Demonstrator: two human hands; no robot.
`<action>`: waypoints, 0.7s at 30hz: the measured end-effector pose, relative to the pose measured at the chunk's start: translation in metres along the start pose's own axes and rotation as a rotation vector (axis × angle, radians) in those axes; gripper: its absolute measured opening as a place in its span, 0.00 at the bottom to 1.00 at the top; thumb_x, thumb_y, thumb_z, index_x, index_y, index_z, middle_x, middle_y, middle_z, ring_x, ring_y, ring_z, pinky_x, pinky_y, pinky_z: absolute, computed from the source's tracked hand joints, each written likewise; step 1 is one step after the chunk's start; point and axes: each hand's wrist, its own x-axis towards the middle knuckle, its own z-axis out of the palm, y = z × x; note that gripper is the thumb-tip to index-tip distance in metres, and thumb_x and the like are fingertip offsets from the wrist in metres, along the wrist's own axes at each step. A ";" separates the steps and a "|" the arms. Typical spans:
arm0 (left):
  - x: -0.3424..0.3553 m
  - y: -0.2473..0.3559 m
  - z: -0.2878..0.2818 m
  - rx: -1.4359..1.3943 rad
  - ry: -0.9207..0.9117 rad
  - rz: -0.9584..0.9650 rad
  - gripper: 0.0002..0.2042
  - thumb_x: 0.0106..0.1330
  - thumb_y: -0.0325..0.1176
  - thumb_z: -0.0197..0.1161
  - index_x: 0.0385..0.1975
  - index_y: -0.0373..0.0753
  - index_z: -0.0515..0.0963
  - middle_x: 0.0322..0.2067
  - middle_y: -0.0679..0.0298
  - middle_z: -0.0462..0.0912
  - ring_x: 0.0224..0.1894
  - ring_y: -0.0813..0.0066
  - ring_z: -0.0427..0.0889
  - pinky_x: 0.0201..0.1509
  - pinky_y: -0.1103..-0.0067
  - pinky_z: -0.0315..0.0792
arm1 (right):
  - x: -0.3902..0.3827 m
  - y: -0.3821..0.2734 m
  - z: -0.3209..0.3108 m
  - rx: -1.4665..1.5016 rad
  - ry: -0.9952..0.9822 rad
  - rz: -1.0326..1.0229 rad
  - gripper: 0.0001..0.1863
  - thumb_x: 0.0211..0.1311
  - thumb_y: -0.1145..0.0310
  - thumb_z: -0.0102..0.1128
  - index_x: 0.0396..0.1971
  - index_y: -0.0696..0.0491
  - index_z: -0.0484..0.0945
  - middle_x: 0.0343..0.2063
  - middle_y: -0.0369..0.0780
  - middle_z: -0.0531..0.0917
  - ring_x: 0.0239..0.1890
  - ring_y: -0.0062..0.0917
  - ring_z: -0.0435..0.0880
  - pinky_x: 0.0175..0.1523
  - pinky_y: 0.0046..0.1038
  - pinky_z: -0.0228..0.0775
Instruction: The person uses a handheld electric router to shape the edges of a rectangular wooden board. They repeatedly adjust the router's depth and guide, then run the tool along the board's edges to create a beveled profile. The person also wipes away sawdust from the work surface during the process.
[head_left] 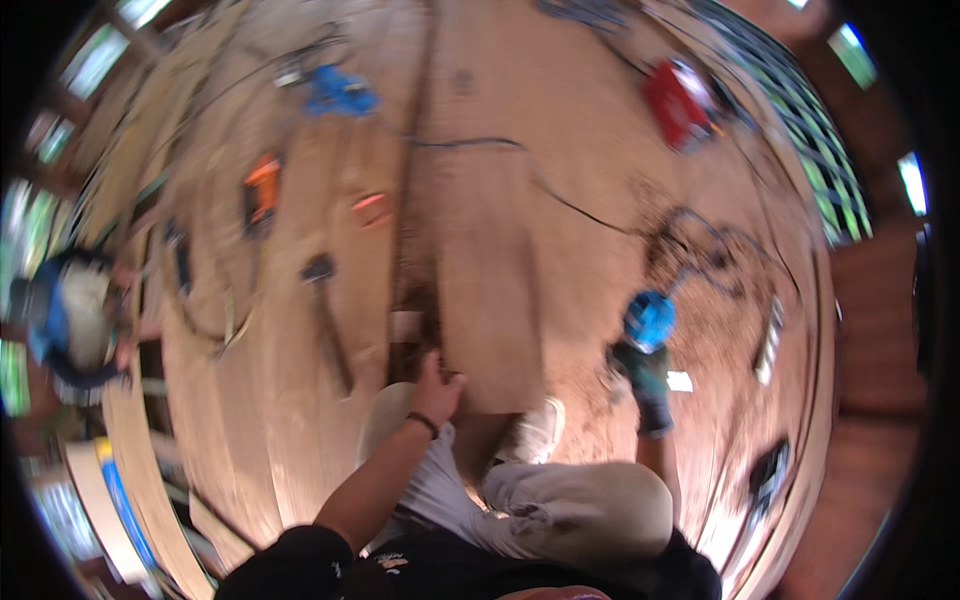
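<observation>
My left hand (437,390), bare with a dark band at the wrist, reaches down beside the gap between two planks. Its fingers look apart, and nothing shows in them. The nearest thing to it is the end of a wide wooden plank (490,340). On the right, my right hand (648,385) wears a dark glove and is closed on a blue power tool (650,318) held low over the sawdust. Motion blur hides the exact kind of tool and its grip. My light-trousered knees are bent close to the boards.
A hammer (328,325), an orange-and-black tool (262,190) and a blue tool (340,92) lie on the planks at left. A black cord (580,208) crosses the boards. A red machine (680,105) stands far right. Another person (75,315) is at far left.
</observation>
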 end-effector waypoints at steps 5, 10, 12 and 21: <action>-0.002 0.036 -0.028 0.215 -0.259 -0.060 0.39 0.70 0.48 0.63 0.73 0.30 0.57 0.58 0.32 0.77 0.60 0.35 0.78 0.66 0.57 0.71 | 0.003 -0.025 -0.011 -0.249 -0.027 -0.070 0.14 0.49 0.61 0.74 0.33 0.52 0.83 0.23 0.40 0.87 0.25 0.30 0.87 0.35 0.33 0.78; -0.023 0.050 -0.046 0.414 -0.199 0.126 0.34 0.67 0.44 0.65 0.68 0.31 0.65 0.50 0.40 0.84 0.55 0.40 0.81 0.64 0.56 0.73 | -0.001 -0.050 -0.018 -0.585 -0.002 0.165 0.25 0.38 0.54 0.75 0.39 0.49 0.83 0.32 0.45 0.90 0.37 0.41 0.90 0.45 0.41 0.81; -0.028 0.035 -0.060 0.490 -0.078 0.331 0.33 0.65 0.45 0.67 0.66 0.32 0.70 0.49 0.44 0.85 0.55 0.43 0.81 0.65 0.58 0.72 | 0.000 -0.050 -0.023 -0.729 -0.051 0.145 0.26 0.38 0.53 0.73 0.41 0.48 0.83 0.34 0.46 0.90 0.40 0.42 0.90 0.47 0.43 0.81; 0.000 -0.020 -0.078 0.542 -0.191 0.347 0.24 0.63 0.45 0.71 0.52 0.32 0.82 0.51 0.46 0.84 0.55 0.47 0.81 0.61 0.62 0.75 | -0.001 -0.004 -0.023 -0.997 -0.295 0.295 0.22 0.39 0.54 0.71 0.38 0.46 0.86 0.32 0.43 0.90 0.37 0.38 0.90 0.41 0.39 0.81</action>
